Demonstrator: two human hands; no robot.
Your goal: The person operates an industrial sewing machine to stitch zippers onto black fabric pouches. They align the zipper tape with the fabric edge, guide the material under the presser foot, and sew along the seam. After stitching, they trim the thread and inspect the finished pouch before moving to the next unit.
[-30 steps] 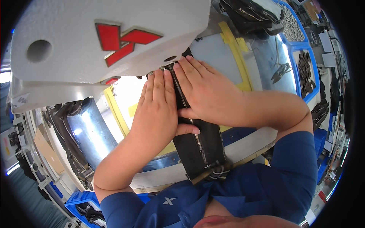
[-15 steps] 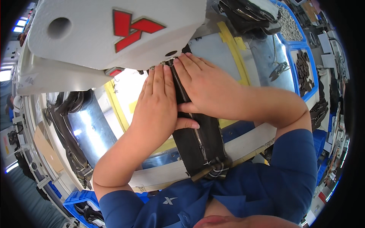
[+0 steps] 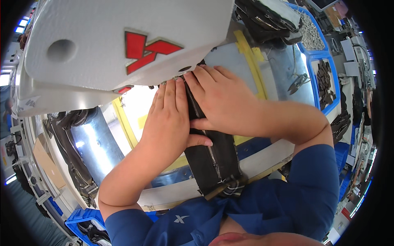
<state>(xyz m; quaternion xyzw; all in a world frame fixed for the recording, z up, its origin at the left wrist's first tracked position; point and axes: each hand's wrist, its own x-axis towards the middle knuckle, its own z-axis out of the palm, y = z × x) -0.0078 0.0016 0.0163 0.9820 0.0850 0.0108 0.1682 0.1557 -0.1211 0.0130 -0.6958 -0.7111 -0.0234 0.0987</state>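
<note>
A black strip of fabric (image 3: 221,152) with a metal zipper (image 3: 210,151) down its middle runs from beneath a white machine head, like a sewing machine's, toward my body. Flat on the strip's left side lies my left hand (image 3: 167,110), fingers stretched forward, thumb across the zipper. My right hand (image 3: 223,100) presses the right side, also flat, with its thumb just ahead of the left one. Both sets of fingertips reach the machine head (image 3: 98,49), which hides the far end of the strip. Neither hand grips anything.
Dark zippered pieces (image 3: 269,20) are piled at the far right. Blue trays (image 3: 337,88) there hold small metal parts and dark strips. Thread snips (image 3: 298,84) lie on the table's right side. More dark fabric (image 3: 72,151) hangs at the left, above a blue bin (image 3: 78,217).
The whole view has shifted slightly, with the machine head now lower in the picture. Both hands keep the same flat pose on the fabric.
</note>
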